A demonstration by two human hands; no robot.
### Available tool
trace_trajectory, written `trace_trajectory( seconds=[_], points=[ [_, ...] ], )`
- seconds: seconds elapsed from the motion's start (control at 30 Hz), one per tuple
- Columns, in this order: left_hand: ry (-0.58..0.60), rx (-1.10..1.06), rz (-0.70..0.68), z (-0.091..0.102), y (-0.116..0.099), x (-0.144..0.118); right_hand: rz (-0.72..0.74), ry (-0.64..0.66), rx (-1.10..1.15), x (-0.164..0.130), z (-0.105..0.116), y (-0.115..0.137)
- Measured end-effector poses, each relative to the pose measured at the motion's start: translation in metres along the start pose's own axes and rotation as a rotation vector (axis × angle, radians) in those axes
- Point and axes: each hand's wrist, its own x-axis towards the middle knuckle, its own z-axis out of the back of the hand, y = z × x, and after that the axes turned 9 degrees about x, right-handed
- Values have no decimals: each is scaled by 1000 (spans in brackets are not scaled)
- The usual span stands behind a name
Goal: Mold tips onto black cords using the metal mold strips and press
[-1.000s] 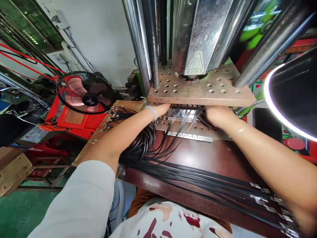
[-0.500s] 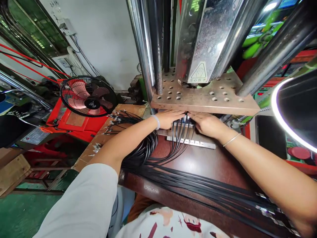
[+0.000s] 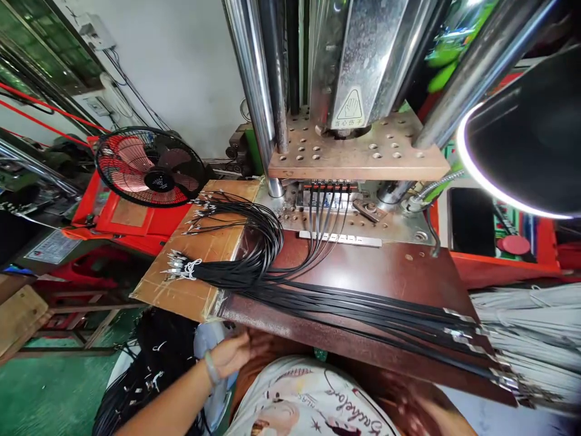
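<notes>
My left hand point(image 3: 236, 356) is low by my lap, under the table's front edge, with its fingers stretched out and nothing seen in them. On the other side of my lap my right hand point(image 3: 429, 409) is smeared by motion, so its fingers do not show clearly. Several black cables point(image 3: 323, 212) run from a metal fixture point(image 3: 333, 201) beneath the press's upper plate point(image 3: 358, 166). They curve down into a thick black cable bundle point(image 3: 236, 275) lying across the brown table point(image 3: 363, 266). A slotted white strip point(image 3: 340, 238) lies in front of the fixture. Neither hand touches the cables.
Left of the table are a black fan point(image 3: 152, 169) and cardboard point(image 3: 190, 297) under the cable ends. More black cables point(image 3: 149, 369) hang below it. A ring lamp point(image 3: 467, 163) stands at right, above bundled pale cables point(image 3: 540, 327). Steel posts point(image 3: 249, 91) flank the press.
Both hands have left the fixture under the press plate and dropped back to my lap. The cables stay in the fixture. The view has shifted, showing more of the table's right side.
</notes>
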Motion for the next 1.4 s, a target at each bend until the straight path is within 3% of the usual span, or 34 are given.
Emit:
trace_trajectory(
  seconds=[0.03,0.1,0.2,0.3,0.53,0.77,0.9,0.97,1.03,1.1,1.17,1.2,1.23,1.3,1.33,1.4],
  points=[
    [-175,-22,-88,-5,9,13,60,-78,132,11,-5,-3],
    [-393,10,-158,-16,11,35,202,-152,275,29,-16,-2],
    [-514,89,-154,-24,2,48,314,-195,285,43,-28,0],
    [-560,141,-131,-22,1,46,324,-205,289,45,-30,-6],
    [-551,156,-97,-13,13,46,229,-194,409,43,-22,-14],
    [-504,260,-123,-12,11,49,275,-190,284,44,-29,-2],
    [-307,666,-244,-15,17,37,257,-190,187,30,-34,-5],
    [-154,869,-290,-17,13,20,291,-154,-57,10,-36,0],
    [52,1061,-394,-20,-5,3,471,26,-402,-11,-38,20],
    [300,1286,-635,-28,-36,-8,795,235,-667,-20,-40,61],
    [433,1495,-928,-42,-76,-6,1096,204,-877,-8,-40,116],
    [397,1563,-1026,-52,-95,0,1179,148,-1015,6,-40,145],
    [321,1626,-1075,-62,-113,8,1173,14,-1173,25,-40,173],
    [162,1754,-1056,-86,-141,28,1137,-168,-1399,66,-42,217],
    [123,1814,-1019,-98,-150,37,1111,-213,-1474,86,-43,232],
    [113,1929,-950,-120,-163,51,1098,-173,-1569,117,-43,248]
  ],
)
